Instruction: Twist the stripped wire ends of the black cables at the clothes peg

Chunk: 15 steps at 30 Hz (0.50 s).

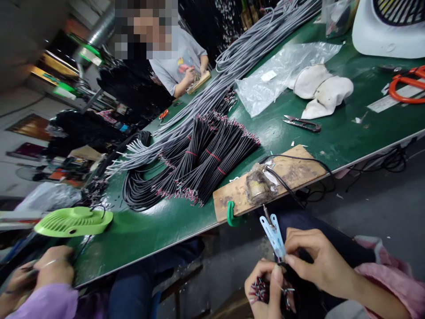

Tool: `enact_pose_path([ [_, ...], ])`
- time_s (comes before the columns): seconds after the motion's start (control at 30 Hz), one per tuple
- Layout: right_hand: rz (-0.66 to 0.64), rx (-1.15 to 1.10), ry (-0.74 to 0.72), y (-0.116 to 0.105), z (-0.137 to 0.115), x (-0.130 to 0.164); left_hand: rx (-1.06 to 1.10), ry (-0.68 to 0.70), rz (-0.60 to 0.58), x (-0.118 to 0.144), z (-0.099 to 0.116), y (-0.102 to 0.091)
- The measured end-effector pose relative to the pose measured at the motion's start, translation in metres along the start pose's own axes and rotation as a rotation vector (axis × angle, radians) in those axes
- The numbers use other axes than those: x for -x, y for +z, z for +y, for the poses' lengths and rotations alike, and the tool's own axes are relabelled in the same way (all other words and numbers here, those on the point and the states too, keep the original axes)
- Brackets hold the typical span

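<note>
My left hand (265,288) is closed around a bundle of thin black cables, whose stripped red, white and black wire ends (259,290) stick out between the fingers. My right hand (310,257) is closed in a pinch beside it, thumb and forefinger at the lower end of a light-blue clothespin (274,235); what lies between these fingertips is mostly hidden. A thin metal tip (265,212) reaches down between the clothespin's upper arms. It comes from a grimy lump (259,186) on a wooden board (299,164) at the table edge.
Bundled black cables (206,164) and long grey cables (239,57) lie on the green table (159,230). Thread snips (302,124), orange-handled scissors (405,86), white gloves (322,88) and a green fan (75,221) are around. One co-worker (181,57) sits opposite; another's hands (55,266) are at left.
</note>
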State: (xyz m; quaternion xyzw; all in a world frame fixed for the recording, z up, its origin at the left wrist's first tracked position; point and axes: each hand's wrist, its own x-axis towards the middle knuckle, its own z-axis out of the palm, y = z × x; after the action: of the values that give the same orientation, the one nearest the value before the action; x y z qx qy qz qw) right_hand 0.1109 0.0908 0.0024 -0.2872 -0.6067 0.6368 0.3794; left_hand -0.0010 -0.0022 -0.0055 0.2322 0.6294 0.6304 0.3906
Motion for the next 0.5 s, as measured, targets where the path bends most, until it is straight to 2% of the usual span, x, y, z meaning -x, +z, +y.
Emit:
enact_pose_path([
  [0.07,-0.037,-0.075,0.05,0.0,0.0,0.001,0.003,0.004,0.01,0.0,0.004,0.003],
  [0.2,-0.019,-0.084,-0.013,-0.002,0.001,0.003,0.023,-0.119,-0.016,-0.003,0.008,0.003],
  [0.23,-0.037,-0.115,-0.004,-0.003,0.001,0.002,0.008,-0.112,-0.032,-0.005,0.009,0.002],
  [0.33,-0.137,-0.398,0.135,-0.004,0.006,-0.008,-0.094,0.077,-0.054,-0.009,0.014,-0.001],
  [0.4,-0.14,-0.631,0.227,-0.002,0.01,-0.02,-0.132,0.208,-0.06,-0.01,0.018,-0.001],
  [0.5,-0.175,-0.878,0.282,0.008,0.015,-0.037,-0.091,0.284,-0.076,-0.011,0.022,0.0],
])
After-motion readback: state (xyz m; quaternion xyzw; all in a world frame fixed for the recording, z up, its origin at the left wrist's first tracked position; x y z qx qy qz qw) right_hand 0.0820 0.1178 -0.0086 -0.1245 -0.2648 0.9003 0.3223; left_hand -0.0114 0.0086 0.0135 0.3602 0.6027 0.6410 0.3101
